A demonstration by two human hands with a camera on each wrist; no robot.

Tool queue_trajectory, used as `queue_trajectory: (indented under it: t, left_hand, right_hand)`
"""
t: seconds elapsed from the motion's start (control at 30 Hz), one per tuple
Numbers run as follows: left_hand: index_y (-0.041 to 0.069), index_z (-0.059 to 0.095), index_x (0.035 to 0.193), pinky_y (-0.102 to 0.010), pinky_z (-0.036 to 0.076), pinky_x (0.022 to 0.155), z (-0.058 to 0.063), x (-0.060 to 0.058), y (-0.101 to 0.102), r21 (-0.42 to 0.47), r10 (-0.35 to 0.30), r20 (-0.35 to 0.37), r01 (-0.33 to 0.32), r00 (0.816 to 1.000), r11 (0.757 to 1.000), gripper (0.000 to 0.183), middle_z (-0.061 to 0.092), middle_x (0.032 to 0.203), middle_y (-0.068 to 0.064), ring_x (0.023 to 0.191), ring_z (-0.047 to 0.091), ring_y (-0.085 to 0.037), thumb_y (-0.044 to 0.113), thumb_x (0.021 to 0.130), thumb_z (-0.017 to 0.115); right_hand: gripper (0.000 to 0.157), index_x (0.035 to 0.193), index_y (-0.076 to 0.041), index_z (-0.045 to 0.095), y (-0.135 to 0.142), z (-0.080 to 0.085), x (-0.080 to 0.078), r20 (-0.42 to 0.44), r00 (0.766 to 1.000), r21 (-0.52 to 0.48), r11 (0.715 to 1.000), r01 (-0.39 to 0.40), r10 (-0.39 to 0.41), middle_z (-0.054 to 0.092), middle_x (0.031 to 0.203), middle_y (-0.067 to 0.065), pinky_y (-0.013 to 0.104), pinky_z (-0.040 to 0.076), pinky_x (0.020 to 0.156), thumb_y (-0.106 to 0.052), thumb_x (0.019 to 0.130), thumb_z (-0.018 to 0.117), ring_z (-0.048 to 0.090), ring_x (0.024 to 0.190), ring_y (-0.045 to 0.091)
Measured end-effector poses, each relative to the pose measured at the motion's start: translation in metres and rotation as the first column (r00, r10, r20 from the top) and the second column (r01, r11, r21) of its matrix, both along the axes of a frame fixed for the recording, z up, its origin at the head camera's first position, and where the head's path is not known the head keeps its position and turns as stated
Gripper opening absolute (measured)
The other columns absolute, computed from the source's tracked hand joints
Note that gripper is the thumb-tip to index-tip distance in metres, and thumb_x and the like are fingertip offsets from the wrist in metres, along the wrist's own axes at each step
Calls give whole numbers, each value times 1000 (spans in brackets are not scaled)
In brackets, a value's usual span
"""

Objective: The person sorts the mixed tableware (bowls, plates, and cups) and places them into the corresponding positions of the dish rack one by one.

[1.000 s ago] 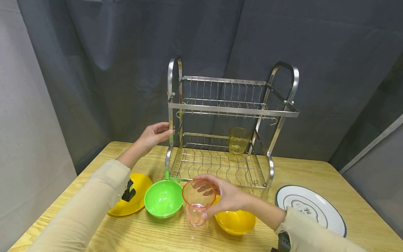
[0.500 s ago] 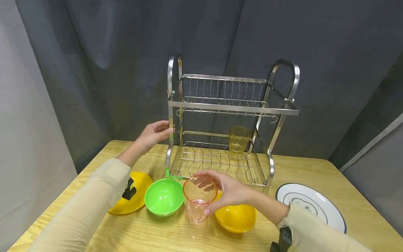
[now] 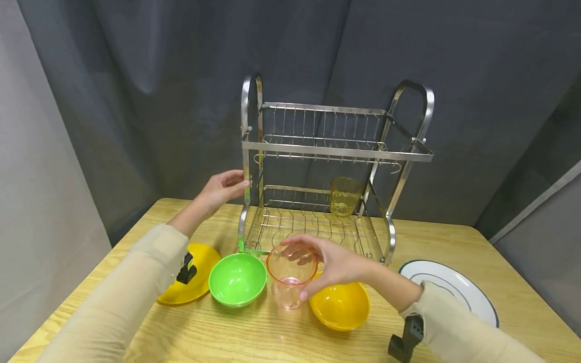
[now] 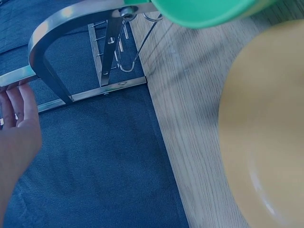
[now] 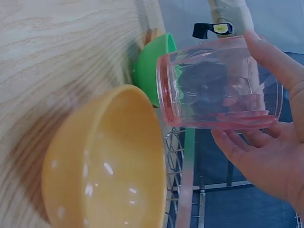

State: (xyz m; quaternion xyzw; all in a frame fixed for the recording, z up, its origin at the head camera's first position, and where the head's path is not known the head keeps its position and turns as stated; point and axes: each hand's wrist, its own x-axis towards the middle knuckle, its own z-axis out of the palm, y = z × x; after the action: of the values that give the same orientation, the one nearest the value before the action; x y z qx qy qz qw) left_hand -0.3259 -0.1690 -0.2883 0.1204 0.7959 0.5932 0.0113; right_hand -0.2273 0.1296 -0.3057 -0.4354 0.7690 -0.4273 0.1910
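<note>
My left hand (image 3: pixel 222 190) grips the left upright of a two-tier metal dish rack (image 3: pixel 336 151), thumb in front; in the left wrist view its fingers bend behind the metal bar. A see-through pink cup (image 3: pixel 290 295) with a red rim is held in my right hand (image 3: pixel 338 262), thumb on the near side and fingers on the far side. The right wrist view has the cup's thick base level with the rim of a yellow bowl (image 5: pixel 109 166), above the table. A green bowl (image 3: pixel 238 280) stands left of the cup, by the rack's front.
Inside the rack's lower tier, back right, stands a see-through yellow cup (image 3: pixel 345 196). A yellow plate (image 3: pixel 192 275) lies under my left forearm. A white plate (image 3: pixel 463 287) with a dark edge lies at the right. Dark cloth (image 3: pixel 181 101) hangs behind the wooden table (image 3: pixel 218 338).
My right hand has shifted the pink cup slightly upward and to the right. The left hand keeps its place on the rack upright. The head view has tilted down a little.
</note>
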Motion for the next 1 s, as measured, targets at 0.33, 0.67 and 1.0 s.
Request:
queue_trajectory:
  t: [0.33,0.67,1.0]
  left_hand:
    - [2,42,141,-43,44,111,2,1,1,-1,5,-2,-5,1000,1000,51,50,140,-20,131,50,-34,20,97,58]
    - [3,40,143,-43,44,112,0,1,0,-2,8,12,-8,1000,1000,52,49,140,-19,131,49,-34,21,97,58]
    - [2,41,142,-42,44,112,0,0,0,5,-4,-6,4,1000,1000,51,50,139,-21,130,49,-34,19,97,57]
  right_hand:
    - [92,144,-4,36,10,11,-6,-24,999,-10,1000,24,-24,51,139,17,47,47,108,-15,68,87,51,126,34]
    - [90,143,-3,36,19,14,-14,-34,997,-38,997,63,-64,51,138,17,50,47,106,-15,69,86,49,127,39]
    - [88,142,-5,38,27,15,-25,-23,994,-48,993,109,-110,53,136,16,49,48,105,-16,69,86,51,126,34]
